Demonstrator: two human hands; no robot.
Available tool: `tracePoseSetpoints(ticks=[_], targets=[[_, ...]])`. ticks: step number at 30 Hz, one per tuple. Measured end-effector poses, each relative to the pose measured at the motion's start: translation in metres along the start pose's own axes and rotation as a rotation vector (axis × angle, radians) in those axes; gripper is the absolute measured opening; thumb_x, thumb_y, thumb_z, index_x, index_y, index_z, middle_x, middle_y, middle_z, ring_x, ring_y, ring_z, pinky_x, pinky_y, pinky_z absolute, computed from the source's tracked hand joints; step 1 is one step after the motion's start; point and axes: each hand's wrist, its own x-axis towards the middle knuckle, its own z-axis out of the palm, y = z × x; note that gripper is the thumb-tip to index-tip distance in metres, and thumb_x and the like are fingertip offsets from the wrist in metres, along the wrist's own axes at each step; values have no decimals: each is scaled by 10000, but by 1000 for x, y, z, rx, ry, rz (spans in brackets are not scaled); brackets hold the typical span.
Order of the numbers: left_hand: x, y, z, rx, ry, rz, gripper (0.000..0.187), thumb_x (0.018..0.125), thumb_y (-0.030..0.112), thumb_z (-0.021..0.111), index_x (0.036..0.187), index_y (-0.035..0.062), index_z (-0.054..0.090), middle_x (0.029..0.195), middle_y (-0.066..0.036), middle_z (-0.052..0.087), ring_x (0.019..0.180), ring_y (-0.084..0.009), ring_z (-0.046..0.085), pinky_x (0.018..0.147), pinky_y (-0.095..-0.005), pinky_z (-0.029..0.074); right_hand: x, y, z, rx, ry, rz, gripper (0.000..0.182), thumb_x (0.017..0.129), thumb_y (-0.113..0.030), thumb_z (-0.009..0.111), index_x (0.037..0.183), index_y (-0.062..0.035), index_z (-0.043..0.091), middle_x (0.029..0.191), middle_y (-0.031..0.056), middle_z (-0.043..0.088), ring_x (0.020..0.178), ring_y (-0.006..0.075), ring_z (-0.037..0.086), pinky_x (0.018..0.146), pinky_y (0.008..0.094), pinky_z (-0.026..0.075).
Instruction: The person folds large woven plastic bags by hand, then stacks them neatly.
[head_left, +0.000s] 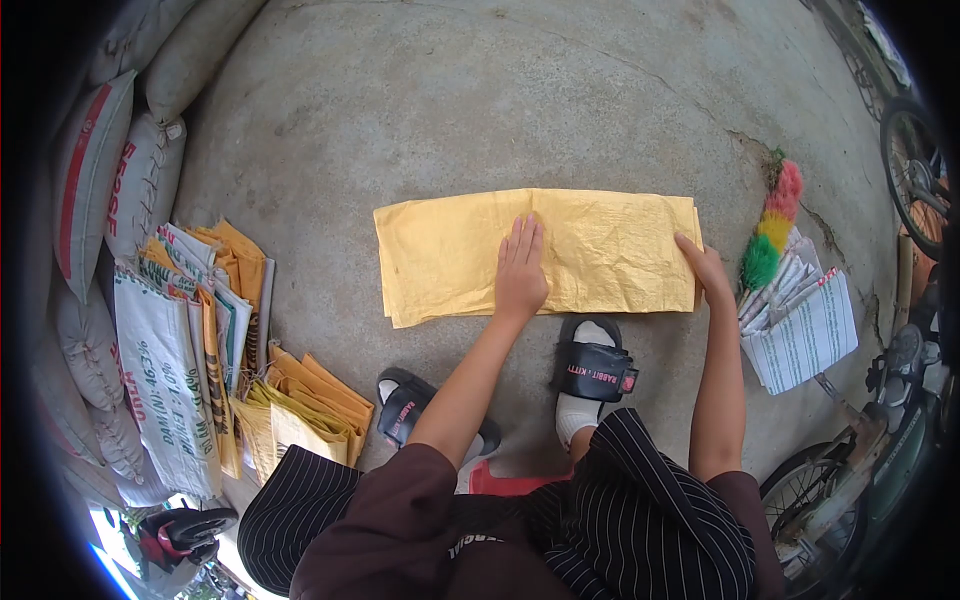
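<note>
A yellow woven sack [440,255], folded into a long flat strip, lies crosswise on the concrete floor in front of my feet. Flat on its middle rests my left hand [521,275], with the fingers stretched out and pointing away from me. At the sack's right end, my right hand [706,268] grips the edge, the thumb or a finger over the top and the other fingers mostly hidden. The layers show slightly offset along the left and right ends.
Folded sacks stand in a white pile [165,370] and a yellow pile [315,405] at left, beside stuffed sacks [95,190]. To the right are a colourful duster [775,225], more folded sacks [805,335] and a bicycle wheel [815,500]. A red stool [500,482] is beneath me.
</note>
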Motion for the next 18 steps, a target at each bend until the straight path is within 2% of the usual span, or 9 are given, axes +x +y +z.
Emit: tracePoseSetpoints(ticks=[2, 6, 8, 10, 11, 13, 14, 17, 18], targets=[[-5, 4, 1, 4, 90, -37, 553, 763, 97, 473, 1309, 13, 442, 1336, -143, 410, 1248, -299, 364, 1031, -446, 265, -19, -18, -8, 381, -257, -125, 452, 807, -321, 662, 1037, 60, 586, 932, 118, 637, 809, 174, 616, 735, 302, 480], [-2, 12, -5, 16, 234, -85, 463, 738, 29, 479, 1197, 1, 532, 1082, -129, 518, 969, -290, 488, 878, -438, 362, -86, -91, -32, 376, -386, -296, 310, 818, -189, 634, 1009, 53, 600, 867, 81, 653, 735, 155, 627, 661, 280, 498], [-3, 2, -1, -64, 242, -76, 444, 740, 57, 504, 1179, 11, 544, 1083, -131, 519, 960, -300, 492, 853, -440, 375, -129, -133, -23, 199, -474, -495, 287, 808, -169, 623, 1000, 44, 611, 827, 79, 660, 689, 162, 638, 596, 274, 507], [-8, -16, 10, -146, 255, -64, 426, 741, 85, 529, 1161, 22, 556, 1084, -132, 521, 950, -310, 495, 828, -442, 387, -170, -172, 10, 257, -477, -511, 254, 790, -153, 616, 954, 41, 630, 762, 83, 656, 640, 154, 639, 520, 271, 498], [-14, -31, 20, -510, 73, -252, 391, 802, 142, 516, 1177, 35, 543, 1109, -132, 521, 988, -320, 499, 850, -441, 394, -182, -185, 34, 236, -479, -562, 239, 798, -158, 608, 944, 31, 622, 780, 84, 659, 616, 164, 631, 530, 289, 492], [-23, -53, 9, -859, -116, -437, 364, 862, 199, 502, 1193, 48, 530, 1134, -132, 522, 1026, -330, 502, 873, -440, 401, -205, -202, 87, 78, -388, -756, 233, 799, -192, 601, 912, 11, 613, 776, 97, 655, 581, 213, 619, 546, 333, 487], [-33, -64, -9, -1154, 12, -514, 391, 879, 254, 490, 1215, 54, 512, 1165, -129, 515, 1054, -323, 498, 892, -435, 397, -217, -208, 112, -61, -290, -892, 243, 792, -222, 604, 889, 1, 611, 754, 108, 648, 571, 252, 616, 552, 358, 486], [-61, -93, -80, -1880, 373, -676, 474, 921, 391, 459, 1269, 70, 467, 1241, -120, 499, 1124, -306, 488, 941, -424, 390, -233, -206, 179, -197, -504, -856, 310, 789, -310, 612, 881, -15, 602, 797, 134, 639, 684, 311, 618, 670, 400, 489], [-68, -98, -107, -2020, 456, -700, 493, 929, 419, 453, 1280, 73, 458, 1256, -118, 496, 1138, -303, 486, 951, -421, 388, -228, -187, 212, -161, -532, -1024, 336, 797, -332, 609, 914, -16, 604, 863, 143, 633, 779, 309, 610, 741, 408, 474]])
